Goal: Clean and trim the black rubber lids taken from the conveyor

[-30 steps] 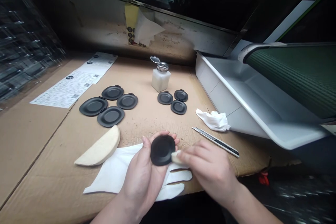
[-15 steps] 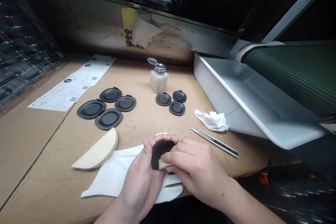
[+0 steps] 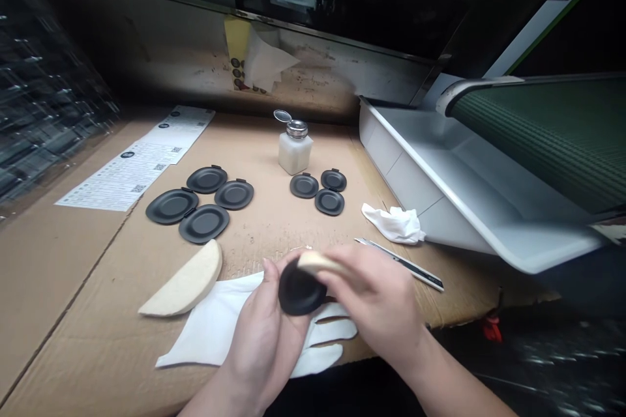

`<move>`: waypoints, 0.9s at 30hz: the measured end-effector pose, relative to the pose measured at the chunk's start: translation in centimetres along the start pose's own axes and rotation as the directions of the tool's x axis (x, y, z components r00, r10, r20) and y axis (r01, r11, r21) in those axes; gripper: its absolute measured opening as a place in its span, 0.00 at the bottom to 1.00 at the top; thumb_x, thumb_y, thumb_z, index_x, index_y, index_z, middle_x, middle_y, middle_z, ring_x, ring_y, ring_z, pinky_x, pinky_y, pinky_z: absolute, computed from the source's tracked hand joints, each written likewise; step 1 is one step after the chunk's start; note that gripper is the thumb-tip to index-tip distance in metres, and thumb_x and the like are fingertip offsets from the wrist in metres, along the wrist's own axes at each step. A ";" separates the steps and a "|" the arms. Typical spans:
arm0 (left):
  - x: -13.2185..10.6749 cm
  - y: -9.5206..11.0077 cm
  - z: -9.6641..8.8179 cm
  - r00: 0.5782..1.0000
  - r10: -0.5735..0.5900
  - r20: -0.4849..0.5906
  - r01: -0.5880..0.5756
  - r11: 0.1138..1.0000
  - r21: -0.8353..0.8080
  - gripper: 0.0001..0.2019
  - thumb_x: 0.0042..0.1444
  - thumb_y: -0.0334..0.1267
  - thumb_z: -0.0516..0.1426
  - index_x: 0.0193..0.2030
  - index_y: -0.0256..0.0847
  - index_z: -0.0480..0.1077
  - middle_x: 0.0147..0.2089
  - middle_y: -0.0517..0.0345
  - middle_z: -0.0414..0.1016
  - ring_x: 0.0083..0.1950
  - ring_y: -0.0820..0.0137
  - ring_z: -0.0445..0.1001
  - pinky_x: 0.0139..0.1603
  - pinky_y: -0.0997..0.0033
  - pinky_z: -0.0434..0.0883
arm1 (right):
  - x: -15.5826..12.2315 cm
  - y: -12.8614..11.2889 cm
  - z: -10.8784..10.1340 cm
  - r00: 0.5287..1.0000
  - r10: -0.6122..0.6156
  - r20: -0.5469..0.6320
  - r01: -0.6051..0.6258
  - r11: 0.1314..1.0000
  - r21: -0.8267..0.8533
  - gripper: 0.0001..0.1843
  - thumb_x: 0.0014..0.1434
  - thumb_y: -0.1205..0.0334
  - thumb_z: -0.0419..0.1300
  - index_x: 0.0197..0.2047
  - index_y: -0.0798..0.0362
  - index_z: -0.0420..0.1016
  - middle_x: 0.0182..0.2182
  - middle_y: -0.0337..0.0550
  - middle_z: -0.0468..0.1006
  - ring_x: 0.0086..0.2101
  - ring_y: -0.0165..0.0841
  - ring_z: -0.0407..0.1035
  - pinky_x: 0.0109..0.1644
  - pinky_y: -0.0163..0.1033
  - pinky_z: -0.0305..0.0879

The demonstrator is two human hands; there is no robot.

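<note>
My left hand (image 3: 267,332) is closed around the edge of a black rounded lid (image 3: 300,293), its dished face turned up. In the fingers of my right hand (image 3: 374,293) is a cream sponge piece (image 3: 320,264), pressed at the lid's upper rim. Under both hands lies a white glove (image 3: 210,322), its fingers pointing right. Left of the hands rests a half-round cream sponge (image 3: 188,280), overlapping the glove's edge. A box cutter (image 3: 403,264) lies just beyond my right hand, partly hidden by it.
Several black lids (image 3: 205,221) lie at left, and three smaller black lids (image 3: 329,202) at centre. Behind them stands a pump bottle (image 3: 295,150) with its cap flipped up. A crumpled white cloth (image 3: 395,225) touches a grey tray (image 3: 420,202). Printed label sheets (image 3: 122,169) lie far left.
My right hand has moved the sponge piece from the lid's lower right up to its upper rim. More of the lid's face and of the glove's fingers now shows.
</note>
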State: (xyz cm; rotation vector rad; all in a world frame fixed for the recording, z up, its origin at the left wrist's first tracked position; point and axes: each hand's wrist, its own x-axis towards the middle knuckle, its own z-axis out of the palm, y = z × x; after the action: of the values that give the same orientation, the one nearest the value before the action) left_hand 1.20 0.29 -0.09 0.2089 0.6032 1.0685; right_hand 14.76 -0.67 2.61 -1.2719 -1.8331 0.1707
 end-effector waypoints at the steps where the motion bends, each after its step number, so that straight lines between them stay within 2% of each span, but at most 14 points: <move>1: 0.0 0.0 0.0 1.000 0.003 -0.005 -0.003 1.000 -0.015 0.21 0.60 0.48 0.45 0.42 0.34 0.72 0.45 0.47 0.74 0.54 0.58 0.67 0.56 0.60 0.62 | -0.2 0.2 -0.1 0.992 0.061 -0.115 -0.066 0.997 -0.046 0.11 0.56 0.65 0.59 0.44 0.50 0.71 0.37 0.39 0.78 0.36 0.30 0.72 0.42 0.34 0.67; 3: 0.0 0.1 -0.1 1.000 0.004 -0.015 -0.005 1.000 -0.031 0.21 0.60 0.49 0.46 0.41 0.34 0.72 0.46 0.45 0.75 0.54 0.57 0.68 0.57 0.58 0.61 | -0.6 0.3 -0.2 0.961 0.099 -0.258 -0.136 0.982 -0.129 0.14 0.55 0.66 0.60 0.46 0.49 0.71 0.39 0.40 0.78 0.37 0.31 0.72 0.42 0.35 0.68; 4: 0.0 0.1 -0.1 1.000 0.002 -0.022 -0.002 0.999 -0.035 0.21 0.60 0.48 0.46 0.41 0.34 0.72 0.45 0.45 0.75 0.53 0.58 0.69 0.58 0.58 0.61 | -0.9 0.2 -0.2 0.961 0.072 -0.266 -0.116 0.981 -0.154 0.14 0.55 0.68 0.60 0.46 0.50 0.71 0.38 0.40 0.77 0.37 0.31 0.72 0.42 0.35 0.68; 8: 0.0 0.0 0.0 0.999 -0.040 -0.037 0.038 0.998 -0.058 0.21 0.59 0.51 0.46 0.42 0.37 0.73 0.45 0.48 0.75 0.53 0.59 0.69 0.58 0.58 0.61 | -1.8 -1.1 1.6 0.986 -0.101 -0.136 0.081 0.986 -0.148 0.14 0.55 0.73 0.57 0.45 0.54 0.72 0.34 0.43 0.77 0.34 0.31 0.70 0.39 0.37 0.68; 12: -0.1 -0.1 0.0 0.999 -0.023 -0.044 0.022 0.999 -0.042 0.18 0.59 0.48 0.49 0.45 0.39 0.72 0.46 0.50 0.75 0.54 0.61 0.69 0.59 0.61 0.61 | -1.4 -1.9 4.4 0.976 -0.156 -0.151 0.115 0.961 -0.252 0.10 0.56 0.72 0.56 0.42 0.56 0.73 0.30 0.46 0.75 0.31 0.32 0.67 0.34 0.38 0.67; 15: -0.1 -0.1 -0.1 0.995 0.004 -0.095 -0.009 0.999 -0.044 0.15 0.59 0.43 0.51 0.45 0.37 0.73 0.45 0.49 0.76 0.54 0.61 0.69 0.59 0.60 0.61 | -0.1 -1.8 5.5 0.974 -0.167 -0.155 0.117 0.951 -0.287 0.09 0.56 0.71 0.57 0.41 0.56 0.73 0.29 0.44 0.75 0.30 0.32 0.66 0.33 0.37 0.66; 17: -0.1 -0.2 0.0 0.994 0.006 -0.107 -0.011 0.999 -0.044 0.15 0.59 0.41 0.51 0.46 0.36 0.72 0.45 0.48 0.76 0.54 0.61 0.69 0.58 0.59 0.62 | 1.0 -1.7 5.1 0.982 -0.112 -0.154 0.079 0.976 -0.205 0.09 0.57 0.70 0.56 0.41 0.55 0.73 0.29 0.43 0.75 0.31 0.31 0.67 0.35 0.37 0.67; 19: -0.1 -0.2 0.0 0.997 0.019 -0.070 -0.022 0.999 -0.041 0.16 0.59 0.43 0.50 0.47 0.37 0.72 0.46 0.48 0.76 0.55 0.60 0.68 0.58 0.58 0.62 | 1.8 -1.7 4.0 0.982 -0.010 -0.189 -0.003 0.998 -0.064 0.08 0.56 0.69 0.56 0.40 0.54 0.73 0.31 0.42 0.75 0.33 0.31 0.68 0.39 0.37 0.68; 22: -0.1 -0.2 -0.2 1.000 0.027 0.001 -0.027 0.999 -0.047 0.19 0.60 0.47 0.48 0.46 0.37 0.72 0.46 0.49 0.75 0.56 0.59 0.67 0.59 0.56 0.60 | 1.7 -1.6 1.9 0.953 0.086 -0.291 -0.085 0.996 0.016 0.09 0.55 0.69 0.58 0.40 0.52 0.72 0.35 0.41 0.74 0.37 0.31 0.69 0.43 0.37 0.68; 24: -0.1 -0.2 -0.2 1.000 0.020 0.016 -0.019 0.998 -0.054 0.20 0.60 0.49 0.47 0.45 0.37 0.72 0.45 0.49 0.76 0.55 0.58 0.67 0.59 0.56 0.59 | 0.9 -1.5 1.2 0.964 0.050 -0.260 -0.056 0.998 -0.016 0.09 0.55 0.70 0.58 0.41 0.52 0.72 0.34 0.41 0.74 0.36 0.30 0.69 0.41 0.36 0.68; 27: -0.2 0.0 -0.2 1.000 -0.011 0.023 0.013 0.998 -0.067 0.23 0.60 0.51 0.45 0.43 0.37 0.73 0.44 0.49 0.76 0.55 0.59 0.67 0.59 0.58 0.59 | -0.4 -1.2 1.7 0.990 -0.077 -0.115 0.072 0.996 -0.042 0.11 0.56 0.73 0.57 0.42 0.55 0.72 0.33 0.44 0.74 0.35 0.30 0.69 0.40 0.35 0.69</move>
State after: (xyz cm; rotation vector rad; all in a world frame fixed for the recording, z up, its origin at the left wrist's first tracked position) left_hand 1.02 0.13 -0.22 0.1586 0.5467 1.0716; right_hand 12.74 -1.00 2.00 -1.2114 -1.7881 0.0207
